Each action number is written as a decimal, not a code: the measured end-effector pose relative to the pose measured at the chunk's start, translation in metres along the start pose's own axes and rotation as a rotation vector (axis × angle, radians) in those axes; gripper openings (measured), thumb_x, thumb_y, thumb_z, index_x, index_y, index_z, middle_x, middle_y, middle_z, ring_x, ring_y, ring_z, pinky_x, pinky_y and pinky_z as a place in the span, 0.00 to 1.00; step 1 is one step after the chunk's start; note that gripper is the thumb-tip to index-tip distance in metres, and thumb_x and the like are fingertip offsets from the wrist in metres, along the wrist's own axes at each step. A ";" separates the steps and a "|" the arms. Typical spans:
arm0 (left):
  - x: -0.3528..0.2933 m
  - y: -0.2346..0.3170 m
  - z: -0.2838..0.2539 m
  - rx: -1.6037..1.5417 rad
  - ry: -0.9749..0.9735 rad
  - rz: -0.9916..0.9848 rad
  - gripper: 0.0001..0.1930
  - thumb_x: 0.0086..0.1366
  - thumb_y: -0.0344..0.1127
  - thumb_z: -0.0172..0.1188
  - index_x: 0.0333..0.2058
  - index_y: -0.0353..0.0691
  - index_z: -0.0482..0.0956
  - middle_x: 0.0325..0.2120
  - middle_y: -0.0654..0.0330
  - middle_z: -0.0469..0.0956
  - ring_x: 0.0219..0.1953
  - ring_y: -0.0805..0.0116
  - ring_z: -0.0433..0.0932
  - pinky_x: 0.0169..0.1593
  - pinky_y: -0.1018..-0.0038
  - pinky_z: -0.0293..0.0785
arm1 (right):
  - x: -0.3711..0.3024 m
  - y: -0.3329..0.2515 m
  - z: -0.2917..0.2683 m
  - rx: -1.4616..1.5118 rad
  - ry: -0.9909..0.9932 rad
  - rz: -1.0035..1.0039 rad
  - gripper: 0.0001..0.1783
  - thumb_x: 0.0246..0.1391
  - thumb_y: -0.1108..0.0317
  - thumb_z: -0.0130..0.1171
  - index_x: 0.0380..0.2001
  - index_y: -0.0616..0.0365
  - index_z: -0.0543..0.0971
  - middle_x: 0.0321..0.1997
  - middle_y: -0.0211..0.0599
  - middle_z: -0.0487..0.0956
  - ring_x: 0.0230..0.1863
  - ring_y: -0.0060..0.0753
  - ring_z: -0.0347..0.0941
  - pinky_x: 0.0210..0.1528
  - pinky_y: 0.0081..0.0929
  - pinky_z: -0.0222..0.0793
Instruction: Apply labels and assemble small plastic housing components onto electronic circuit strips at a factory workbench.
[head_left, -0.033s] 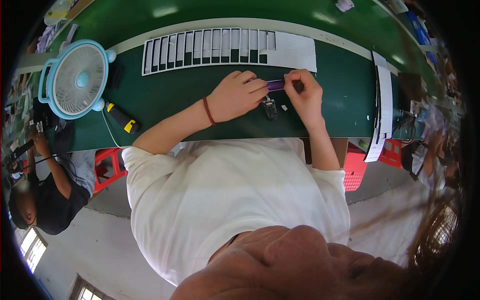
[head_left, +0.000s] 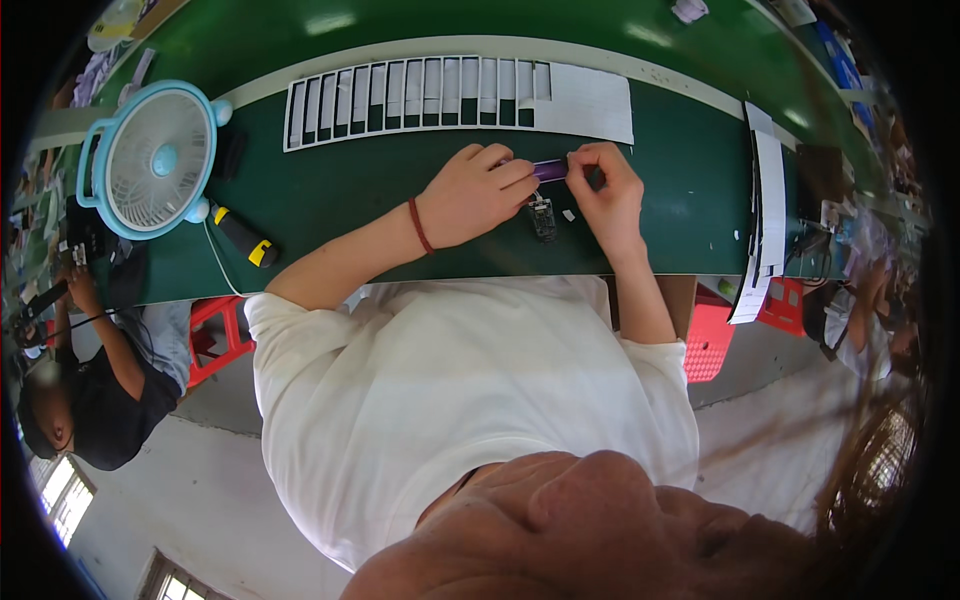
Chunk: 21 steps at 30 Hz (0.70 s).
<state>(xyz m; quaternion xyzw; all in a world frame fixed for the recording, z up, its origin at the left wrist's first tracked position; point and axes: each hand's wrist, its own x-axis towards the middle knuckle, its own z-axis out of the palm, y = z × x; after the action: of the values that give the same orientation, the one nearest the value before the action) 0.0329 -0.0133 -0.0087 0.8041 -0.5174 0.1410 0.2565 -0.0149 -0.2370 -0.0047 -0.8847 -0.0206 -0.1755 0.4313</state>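
Observation:
A purple battery (head_left: pixel 550 171), cylinder-like in shape, lies crosswise between my hands just above the green table. My left hand (head_left: pixel 478 195) is closed round its left end, and the fingers hide that part. At the other end, my right hand (head_left: pixel 607 190) has thumb and forefinger pinched together against the battery. Whatever is between those fingertips is too small to make out. Thin wires run down from near my left fingertips to a small dark circuit board (head_left: pixel 543 218) on the table. A little white scrap (head_left: pixel 568 215) lies right of the board.
Beyond my hands lies a white slotted tray (head_left: pixel 420 128) with a white sheet (head_left: pixel 590 100). A blue fan (head_left: pixel 163 160) and a yellow-black tool handle (head_left: pixel 243 237) are at left. Stacked white boards (head_left: pixel 765 205) stand at right. Another person (head_left: pixel 105 390) sits at far left.
My right hand has shifted very slightly, its wrist a touch nearer me and to the left. The left hand and the battery look almost the same.

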 end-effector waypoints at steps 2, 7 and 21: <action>-0.001 0.005 0.001 0.042 0.029 0.007 0.14 0.55 0.35 0.67 0.42 0.48 0.81 0.40 0.69 0.75 0.45 0.65 0.74 0.42 0.69 0.73 | -0.009 -0.003 0.004 -0.012 0.039 -0.026 0.07 0.52 0.79 0.69 0.32 0.60 0.79 0.35 0.37 0.83 0.29 0.31 0.80 0.31 0.25 0.75; -0.003 0.009 0.005 0.107 -0.017 -0.025 0.12 0.56 0.32 0.63 0.40 0.48 0.81 0.37 0.67 0.74 0.44 0.63 0.73 0.43 0.68 0.72 | -0.014 -0.003 0.011 -0.052 0.131 -0.067 0.07 0.51 0.81 0.68 0.33 0.61 0.80 0.36 0.39 0.83 0.30 0.35 0.82 0.33 0.27 0.78; -0.001 0.013 -0.006 0.137 -0.110 0.007 0.15 0.59 0.31 0.62 0.47 0.45 0.81 0.51 0.67 0.80 0.56 0.63 0.74 0.55 0.63 0.73 | 0.002 -0.008 -0.007 -0.267 -0.069 -0.210 0.06 0.52 0.74 0.69 0.35 0.55 0.84 0.37 0.33 0.82 0.36 0.39 0.81 0.36 0.32 0.78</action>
<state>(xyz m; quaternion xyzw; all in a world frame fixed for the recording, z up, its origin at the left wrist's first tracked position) 0.0204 -0.0135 -0.0007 0.8245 -0.5226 0.1326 0.1719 -0.0166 -0.2379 0.0061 -0.9327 -0.1041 -0.1900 0.2882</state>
